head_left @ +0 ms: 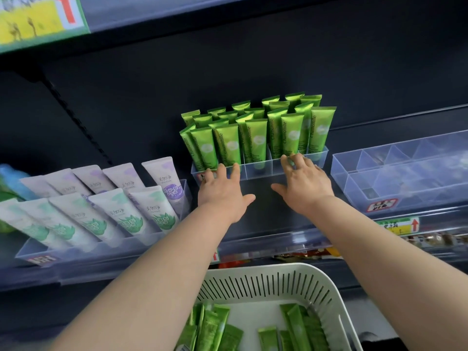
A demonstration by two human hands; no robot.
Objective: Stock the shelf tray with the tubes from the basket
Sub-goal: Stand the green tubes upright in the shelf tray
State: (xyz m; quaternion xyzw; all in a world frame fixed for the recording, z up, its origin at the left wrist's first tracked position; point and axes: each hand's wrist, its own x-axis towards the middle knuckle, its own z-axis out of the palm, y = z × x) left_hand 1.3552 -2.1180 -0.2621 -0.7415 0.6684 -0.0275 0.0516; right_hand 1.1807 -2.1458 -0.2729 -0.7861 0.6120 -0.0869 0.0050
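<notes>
A clear plastic shelf tray (258, 171) stands on the dark shelf, packed with several upright green Chamomile tubes (255, 138). My left hand (222, 193) rests with straight fingers on the tray's front wall at its left end. My right hand (302, 183) reaches the tray's front right part, its fingertips curled over the rim at the base of a green tube. Below, a white slotted basket (278, 279) holds several more green tubes (301, 328) lying flat.
Left of the tray, a clear tray (101, 249) holds white tubes with green and purple prints. To the right stands an empty clear divided tray (395, 178). Price labels run along the shelf edge (397, 225). Another shelf hangs overhead.
</notes>
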